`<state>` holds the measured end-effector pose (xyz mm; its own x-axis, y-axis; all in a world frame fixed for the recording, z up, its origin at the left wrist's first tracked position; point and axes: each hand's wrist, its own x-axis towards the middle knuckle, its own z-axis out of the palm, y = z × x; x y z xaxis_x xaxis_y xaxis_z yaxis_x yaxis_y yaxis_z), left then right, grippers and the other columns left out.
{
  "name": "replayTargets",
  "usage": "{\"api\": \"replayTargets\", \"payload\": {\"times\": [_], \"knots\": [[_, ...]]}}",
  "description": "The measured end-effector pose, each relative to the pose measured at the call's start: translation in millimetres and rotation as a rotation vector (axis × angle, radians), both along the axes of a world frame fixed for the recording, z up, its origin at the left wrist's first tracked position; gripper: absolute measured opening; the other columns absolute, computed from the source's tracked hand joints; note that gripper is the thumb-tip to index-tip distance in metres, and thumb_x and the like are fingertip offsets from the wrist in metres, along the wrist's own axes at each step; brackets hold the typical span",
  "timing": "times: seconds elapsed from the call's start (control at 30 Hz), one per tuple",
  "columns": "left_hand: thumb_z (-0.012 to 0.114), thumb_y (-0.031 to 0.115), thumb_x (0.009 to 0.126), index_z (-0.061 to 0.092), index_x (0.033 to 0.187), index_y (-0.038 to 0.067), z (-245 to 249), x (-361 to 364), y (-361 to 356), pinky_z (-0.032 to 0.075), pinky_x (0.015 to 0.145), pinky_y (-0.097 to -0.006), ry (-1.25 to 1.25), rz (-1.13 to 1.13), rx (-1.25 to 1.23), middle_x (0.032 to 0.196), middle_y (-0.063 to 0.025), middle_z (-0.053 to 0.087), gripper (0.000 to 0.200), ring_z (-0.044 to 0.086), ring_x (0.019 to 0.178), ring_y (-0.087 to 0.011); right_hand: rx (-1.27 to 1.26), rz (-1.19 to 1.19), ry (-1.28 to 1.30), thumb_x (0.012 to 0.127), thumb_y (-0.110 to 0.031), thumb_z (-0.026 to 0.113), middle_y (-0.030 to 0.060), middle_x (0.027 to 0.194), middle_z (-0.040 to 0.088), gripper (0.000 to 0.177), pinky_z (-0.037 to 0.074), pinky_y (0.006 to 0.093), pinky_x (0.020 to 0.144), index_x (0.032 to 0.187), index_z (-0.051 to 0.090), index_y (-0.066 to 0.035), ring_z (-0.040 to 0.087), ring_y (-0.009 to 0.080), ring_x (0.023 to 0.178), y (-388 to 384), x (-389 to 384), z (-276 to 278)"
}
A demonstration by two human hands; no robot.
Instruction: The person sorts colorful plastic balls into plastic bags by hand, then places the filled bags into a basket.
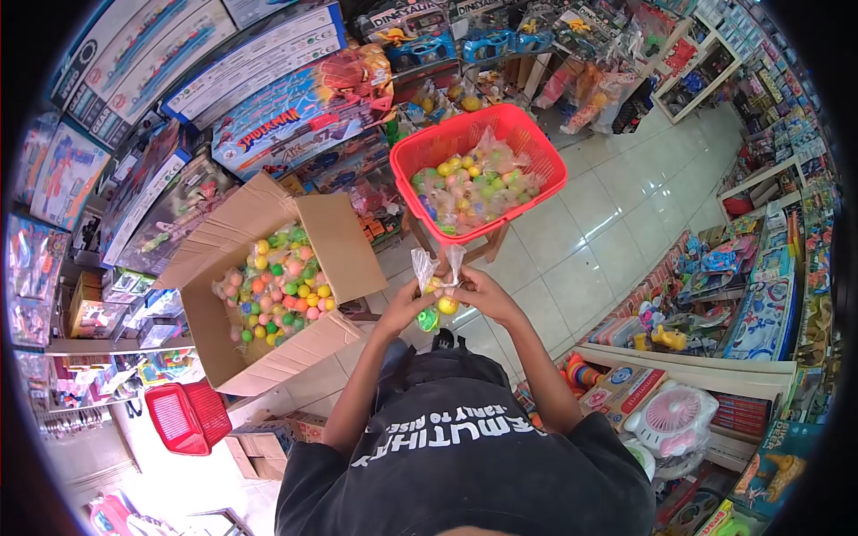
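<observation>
In front of my chest, both hands hold a small clear plastic bag (424, 264) with a few coloured balls in it. A yellow ball (448, 305) and a green one (428, 319) show below the fingers. The bag's mouth stands up in two gathered ends, one by each hand. My left hand (405, 309) pinches the left side. My right hand (483, 296) has its fingers closed on the right end. Just beyond is a red plastic basket (413, 198) with several bagged balls (474, 183). At left, an open cardboard box (219, 338) holds many loose-looking coloured balls (284, 290).
The red basket rests on a wooden stool (487, 246). Boxed toys, one a Spiderman box (295, 112), line the left shelves. A second red basket (186, 418) stands at lower left. Right of me are toy shelves and a pink fan (670, 415). Tiled floor (572, 259) runs between.
</observation>
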<state>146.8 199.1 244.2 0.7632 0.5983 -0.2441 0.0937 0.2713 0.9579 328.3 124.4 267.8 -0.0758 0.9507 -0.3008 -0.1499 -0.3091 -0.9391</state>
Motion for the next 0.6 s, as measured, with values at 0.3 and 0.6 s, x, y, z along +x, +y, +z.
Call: {"api": "replayTargets", "payload": {"times": [0.3,0.6], "knots": [[0.047,0.028,0.092,0.049,0.119,0.005,7.6,17.5,31.9,0.041,0.068,-0.0229,0.023,0.153,0.054,0.087,-0.0025,0.056,0.036,0.051,0.077,-0.0081,-0.049,-0.1,0.074,0.085,-0.019,0.059,-0.0009,0.091,0.058,0.031,0.04,0.019,0.064,0.111,0.052,-0.003,0.053,0.0046,0.078,23.7,40.2,15.4],[0.041,0.029,0.094,0.054,0.104,0.004,-3.8,34.9,105.2,0.045,0.072,-0.0259,-0.107,0.67,-0.215,0.095,-0.0038,0.053,0.03,0.054,0.084,-0.0111,0.085,-0.309,-0.118,0.08,-0.013,0.063,0.0048,0.085,0.059,0.025,0.045,0.0227,0.062,0.098,0.056,0.003,0.055,0.0079,0.076,106.0,98.5,-7.8]]}}
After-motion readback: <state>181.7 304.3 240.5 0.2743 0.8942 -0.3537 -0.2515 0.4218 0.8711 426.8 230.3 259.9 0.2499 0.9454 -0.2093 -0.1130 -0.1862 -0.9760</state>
